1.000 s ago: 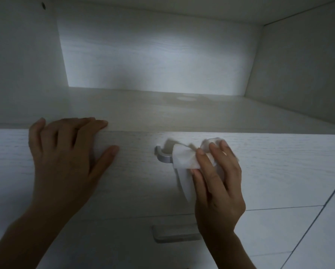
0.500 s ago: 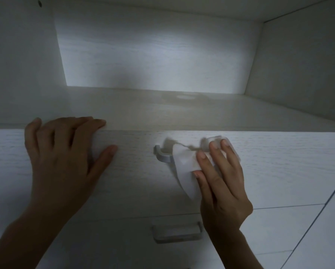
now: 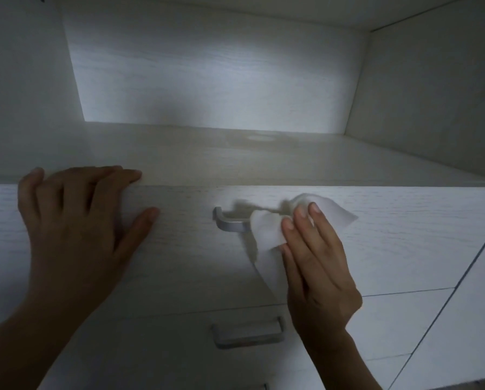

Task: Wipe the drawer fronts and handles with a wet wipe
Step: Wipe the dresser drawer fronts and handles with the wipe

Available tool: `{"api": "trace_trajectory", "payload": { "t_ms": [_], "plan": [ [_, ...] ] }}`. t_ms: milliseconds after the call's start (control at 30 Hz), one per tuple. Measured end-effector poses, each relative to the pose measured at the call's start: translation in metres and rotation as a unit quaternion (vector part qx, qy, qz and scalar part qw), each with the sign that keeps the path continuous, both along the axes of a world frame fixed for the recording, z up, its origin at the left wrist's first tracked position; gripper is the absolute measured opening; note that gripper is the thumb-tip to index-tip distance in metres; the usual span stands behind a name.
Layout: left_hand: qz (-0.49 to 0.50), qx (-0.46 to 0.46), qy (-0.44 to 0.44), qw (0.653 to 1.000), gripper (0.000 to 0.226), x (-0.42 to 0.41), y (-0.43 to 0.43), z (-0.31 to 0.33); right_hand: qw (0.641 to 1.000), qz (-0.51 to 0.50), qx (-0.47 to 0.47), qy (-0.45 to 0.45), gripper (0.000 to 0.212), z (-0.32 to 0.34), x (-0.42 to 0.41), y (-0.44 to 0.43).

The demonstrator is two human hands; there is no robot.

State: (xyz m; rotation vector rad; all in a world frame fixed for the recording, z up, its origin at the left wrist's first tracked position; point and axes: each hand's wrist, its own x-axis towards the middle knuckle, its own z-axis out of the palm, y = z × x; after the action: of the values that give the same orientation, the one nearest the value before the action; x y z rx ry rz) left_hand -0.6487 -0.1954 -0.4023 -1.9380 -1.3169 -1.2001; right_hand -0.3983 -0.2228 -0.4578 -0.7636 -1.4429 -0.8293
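A white wood-grain top drawer front [image 3: 404, 235] runs across the middle of the view. Its silver bar handle [image 3: 230, 224] shows at its left end; the right end is hidden under a white wet wipe [image 3: 266, 232]. My right hand [image 3: 317, 263] grips the wipe round the handle's right part, fingers curled over it. My left hand [image 3: 78, 220] rests flat on the drawer front at the left, fingers over its top edge, thumb spread out. Below, a second drawer front [image 3: 151, 347] carries another silver handle [image 3: 248, 332].
Above the drawers opens an empty cabinet shelf [image 3: 235, 156] with a lit back panel [image 3: 207, 80] and side walls. White floor tiles [image 3: 466, 319] with dark joints lie at the lower right. The scene is dim.
My right hand has slid the wipe to the right along the top handle, baring more of the handle's left end. My left hand has stayed in place.
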Motion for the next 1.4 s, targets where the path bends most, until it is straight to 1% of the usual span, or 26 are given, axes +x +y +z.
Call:
{"api": "trace_trajectory", "payload": {
  "t_ms": [100,267,500,667,800,933,1033,1100,1200,1267,1333,1400],
  "plan": [
    [-0.003,0.009,-0.007,1.0,0.055,0.0,0.0,0.0,1.0,-0.007,0.0,-0.016,0.021,0.005,-0.01,0.002],
    [-0.003,0.003,-0.004,1.0,0.057,0.0,-0.001,0.001,0.998,0.011,0.0,-0.064,0.019,0.012,-0.007,0.001],
    [0.011,0.0,0.009,1.0,0.06,-0.002,0.001,-0.001,0.998,-0.009,0.009,-0.058,0.018,0.004,-0.003,0.001],
    [0.011,0.011,0.005,1.0,0.059,0.0,0.001,-0.001,0.999,-0.002,0.011,-0.048,0.018,0.007,-0.011,0.001],
    [-0.004,-0.004,-0.009,1.0,0.061,-0.002,0.002,-0.001,0.996,0.031,-0.005,-0.087,0.031,0.016,-0.032,0.009],
    [-0.004,-0.011,-0.011,1.0,0.06,-0.003,0.003,-0.003,0.996,0.038,0.006,-0.082,0.028,0.024,-0.049,0.016],
    [-0.007,-0.013,-0.008,1.0,0.06,-0.003,0.002,-0.001,0.994,0.031,0.003,-0.105,0.034,0.024,-0.041,0.014],
    [-0.01,-0.017,-0.011,1.0,0.061,-0.003,0.002,0.0,0.994,0.026,0.002,-0.105,0.032,0.022,-0.028,0.011],
    [-0.002,-0.001,0.004,1.0,0.06,-0.003,0.001,0.0,0.997,0.016,-0.005,-0.074,0.031,0.019,-0.009,0.006],
    [0.008,0.008,0.013,1.0,0.061,-0.002,0.001,-0.001,0.998,0.012,-0.003,-0.064,0.026,0.018,-0.004,0.003],
    [0.013,0.012,0.01,1.0,0.061,-0.002,0.002,-0.001,0.997,0.015,0.0,-0.075,0.023,0.021,-0.012,0.003],
    [0.013,0.018,0.007,1.0,0.059,-0.002,0.003,-0.002,0.995,0.025,-0.003,-0.1,0.025,0.025,-0.027,0.007]
  ]
}}
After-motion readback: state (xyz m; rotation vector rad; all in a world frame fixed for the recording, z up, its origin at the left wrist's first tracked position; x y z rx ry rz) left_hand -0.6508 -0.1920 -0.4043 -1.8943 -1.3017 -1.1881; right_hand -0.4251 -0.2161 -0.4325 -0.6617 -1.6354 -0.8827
